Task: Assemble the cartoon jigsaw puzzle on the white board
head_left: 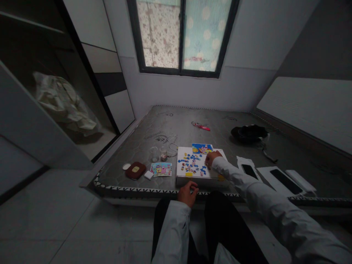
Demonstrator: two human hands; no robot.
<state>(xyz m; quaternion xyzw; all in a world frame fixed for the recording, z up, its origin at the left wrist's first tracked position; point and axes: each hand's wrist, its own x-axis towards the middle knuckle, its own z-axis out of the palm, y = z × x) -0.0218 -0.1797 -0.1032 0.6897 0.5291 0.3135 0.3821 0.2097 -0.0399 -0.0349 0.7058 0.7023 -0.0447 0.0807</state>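
R hand (pixel 212 159): fingers bent down over box's R side; can't tell if grip's closed on a pc. Loose jigsaw pcs (pixel 191 157) lie just L of R grip, atop white box (pixel 180 153); cartoon pic card (pixel 202 148) just beyond that grip, at box's far edge. L hand (pixel 188 193): grip loosely open, fingers part-curled, near box's front. L of L grip, on mattress (pixel 181 124): 2nd cartoon card (pixel 161 169), clear jars (pixel 164 154), brown case (pixel 135 170).

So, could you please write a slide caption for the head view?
Right hand beside scattered puzzle pieces on a white box, left hand near its front edge.
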